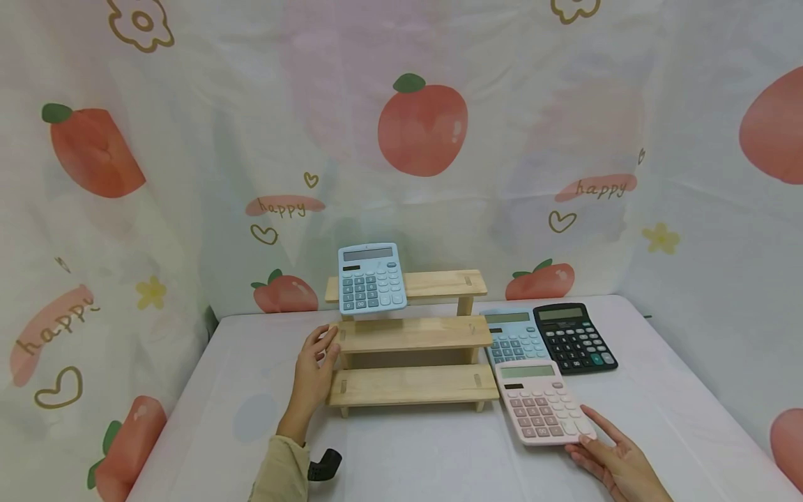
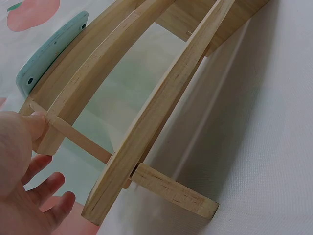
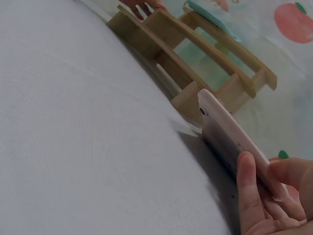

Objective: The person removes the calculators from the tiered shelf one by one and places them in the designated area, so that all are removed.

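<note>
In the head view, a three-tier wooden shelf (image 1: 410, 387) stands on the table. My left hand (image 1: 316, 366) holds the left end of its middle plank; the left wrist view shows the thumb against the plank (image 2: 73, 100), the other fingers loosely bent. A blue calculator (image 1: 372, 279) leans on the top tier's left side. At the right, my right hand (image 1: 617, 457) pinches the lower right corner of a pink calculator (image 1: 541, 404). Seen from the right wrist, the pink calculator (image 3: 239, 142) is tilted with its near edge raised off the table.
A second blue calculator (image 1: 511, 335) lies right of the shelf, partly covered by the pink one. Beside it is a black calculator (image 1: 574, 338). Behind the white table (image 1: 401, 453) hangs a fruit-printed curtain (image 1: 502, 125). A black curved piece (image 1: 324, 466) shows by the left sleeve.
</note>
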`<state>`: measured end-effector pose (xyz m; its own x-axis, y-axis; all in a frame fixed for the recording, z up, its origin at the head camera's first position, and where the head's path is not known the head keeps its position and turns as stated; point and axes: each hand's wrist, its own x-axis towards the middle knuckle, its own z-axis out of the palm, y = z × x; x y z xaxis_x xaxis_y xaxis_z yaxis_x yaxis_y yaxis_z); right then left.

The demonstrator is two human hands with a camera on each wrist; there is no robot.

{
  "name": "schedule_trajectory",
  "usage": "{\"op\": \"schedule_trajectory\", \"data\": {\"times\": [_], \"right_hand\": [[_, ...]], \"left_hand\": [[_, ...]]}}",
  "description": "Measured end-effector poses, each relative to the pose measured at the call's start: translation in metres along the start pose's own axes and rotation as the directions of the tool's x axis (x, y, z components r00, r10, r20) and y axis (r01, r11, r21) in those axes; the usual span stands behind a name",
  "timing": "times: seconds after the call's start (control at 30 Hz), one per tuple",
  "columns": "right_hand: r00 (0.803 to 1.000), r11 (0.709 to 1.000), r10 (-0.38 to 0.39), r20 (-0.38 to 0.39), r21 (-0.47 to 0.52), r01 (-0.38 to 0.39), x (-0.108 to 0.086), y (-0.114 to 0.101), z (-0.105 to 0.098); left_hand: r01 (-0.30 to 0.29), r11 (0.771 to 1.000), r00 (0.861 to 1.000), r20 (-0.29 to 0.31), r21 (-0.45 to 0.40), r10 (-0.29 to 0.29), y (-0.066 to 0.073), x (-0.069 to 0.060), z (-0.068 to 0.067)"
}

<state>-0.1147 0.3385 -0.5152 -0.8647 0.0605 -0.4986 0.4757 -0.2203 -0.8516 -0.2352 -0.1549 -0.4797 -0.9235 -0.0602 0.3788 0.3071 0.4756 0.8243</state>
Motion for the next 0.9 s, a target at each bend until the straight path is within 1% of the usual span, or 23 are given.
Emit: {"op": "schedule_trajectory", "data": {"times": [0.13, 0.27, 0.4, 0.5, 0.57, 0.7, 0.9], "right_hand": [[1.000, 1.000, 0.003, -0.006, -0.023, -0.003, -0.002, -0.002, 0.001], [1.000, 0.992, -0.009, -0.020, -0.127, 0.006, -0.005, -0.003, 0.002], [1.000, 0.961, -0.021, -0.014, -0.277, 0.017, -0.008, -0.005, 0.002], [1.000, 0.936, -0.020, -0.002, -0.351, 0.018, -0.009, -0.007, 0.001], [1.000, 0.924, -0.013, 0.001, -0.382, 0.012, -0.010, -0.009, -0.001], [1.000, 0.910, -0.001, -0.006, -0.414, -0.002, -0.011, -0.012, -0.005], [1.000, 0.891, -0.001, -0.012, -0.454, -0.005, -0.015, -0.017, -0.009]], "left_hand": [[-0.010, 1.000, 1.000, -0.011, 0.002, 0.010, 0.001, 0.000, 0.001], [-0.020, 1.000, 1.000, -0.021, 0.000, 0.020, 0.001, -0.001, 0.001], [-0.010, 1.000, 1.000, -0.024, -0.008, 0.010, 0.000, 0.000, 0.002], [-0.007, 1.000, 1.000, -0.018, -0.010, 0.007, 0.000, 0.000, 0.002], [0.001, 1.000, 1.000, -0.013, -0.016, -0.001, 0.000, 0.000, 0.001], [0.012, 1.000, 1.000, -0.001, -0.022, -0.012, 0.000, 0.001, 0.000], [0.003, 1.000, 1.000, 0.001, -0.017, -0.003, -0.001, 0.001, 0.000]]}}
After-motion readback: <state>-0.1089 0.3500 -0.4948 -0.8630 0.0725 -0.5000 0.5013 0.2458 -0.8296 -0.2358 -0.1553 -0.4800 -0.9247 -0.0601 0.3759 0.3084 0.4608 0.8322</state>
